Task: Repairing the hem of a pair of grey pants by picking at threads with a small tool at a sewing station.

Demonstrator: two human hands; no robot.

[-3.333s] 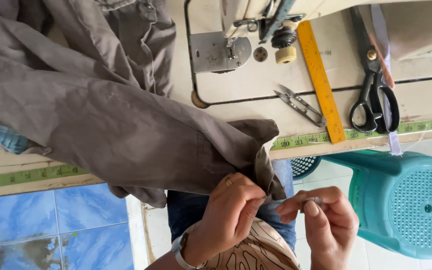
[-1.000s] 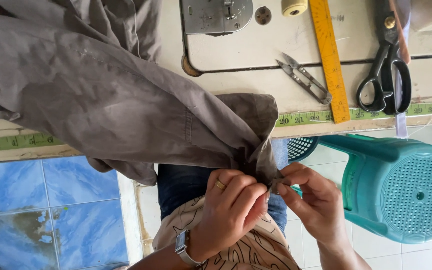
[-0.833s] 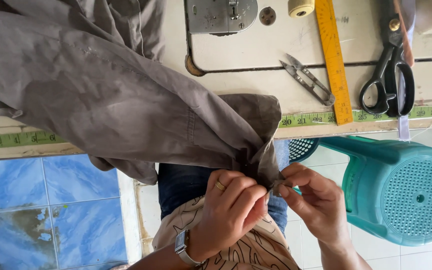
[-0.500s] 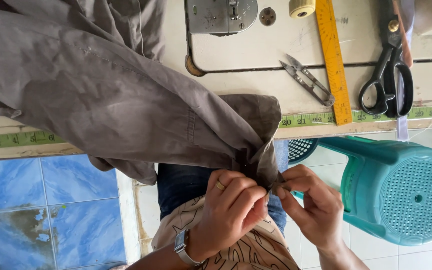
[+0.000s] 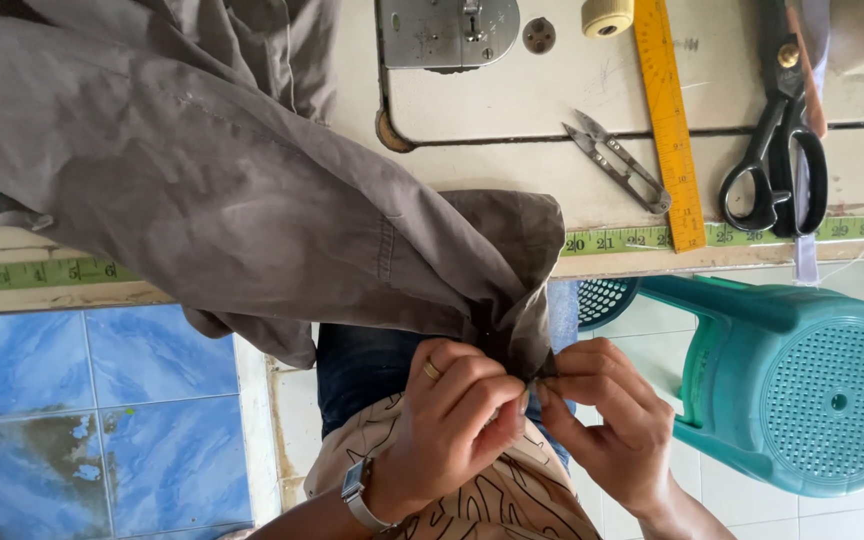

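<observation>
The grey-brown garment [image 5: 252, 210] hangs off the table edge into the lap, its lower corner pinched between both hands. The left hand [image 5: 452, 425] clenches the fabric; the right hand [image 5: 607, 425], apart a few seconds ago, has closed in and now nips the same corner fingertip to fingertip. Beyond lie thread snips [image 5: 617, 165], a yellow ruler [image 5: 670, 120] and black scissors [image 5: 777, 165] on the sewing table [image 5: 512, 105].

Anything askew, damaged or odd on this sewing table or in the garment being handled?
Nothing stands out. Both hands, left hand and right hand, pinch the grey garment at its hem. Scissors, thread snips and yellow ruler lie flat.
</observation>
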